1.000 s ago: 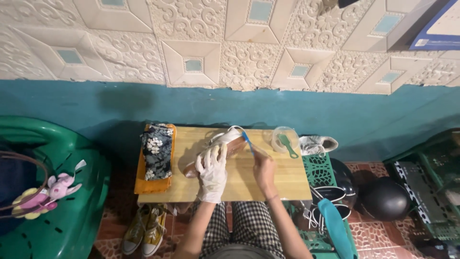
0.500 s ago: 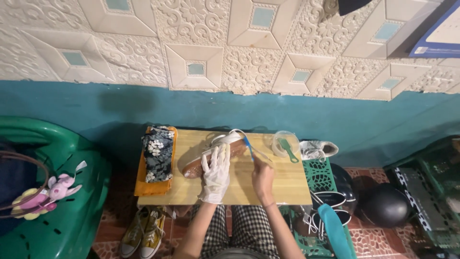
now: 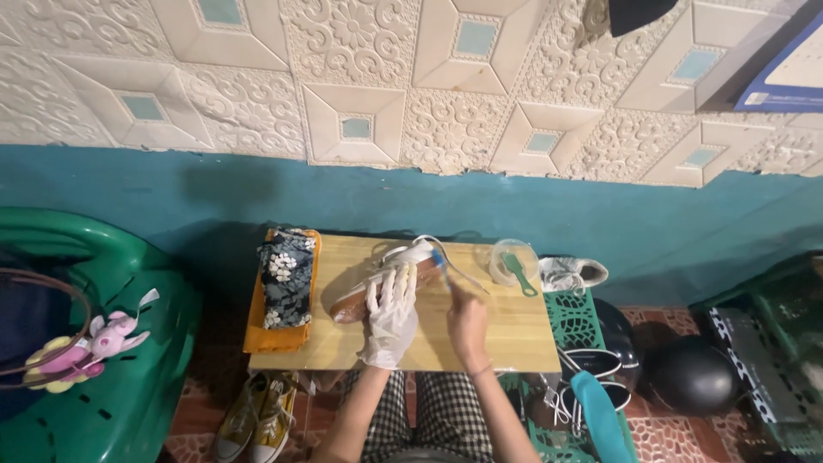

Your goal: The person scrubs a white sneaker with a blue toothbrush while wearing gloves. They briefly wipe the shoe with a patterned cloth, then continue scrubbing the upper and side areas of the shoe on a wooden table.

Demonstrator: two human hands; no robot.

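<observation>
Left hand (image 3: pixel 390 315), gloved in white, was pressed flat over the side of the shoe (image 3: pixel 384 281), fingers spread and clamping it down on the wooden table (image 3: pixel 523 339), and that told the step: the scrubbing of the shoe was in progress, by the look of it, with the upper being worked near the heel end. Behind it all ran the teal and embossed cream wall (image 3: pixel 411 111), and the big green plastic tub (image 3: pixel 111 360) sat off to the left. On the table's left edge lay a floral cloth (image 3: pixel 285 276) folded over an orange one. The shoe itself lay on its side mid-table, brown sole toward the person, laces trailing right. Right hand (image 3: pixel 467 324), bare, was closed round the handle of a small blue brush (image 3: pixel 440 260), bristles touching the shoe's white top. Just beyond stood a clear tub (image 3: pixel 513 261) with a green brush (image 3: pixel 518 273) resting in it. The next move, I judged, called for short firm strokes while the gloved hand kept the shoe from sliding or rolling.
</observation>
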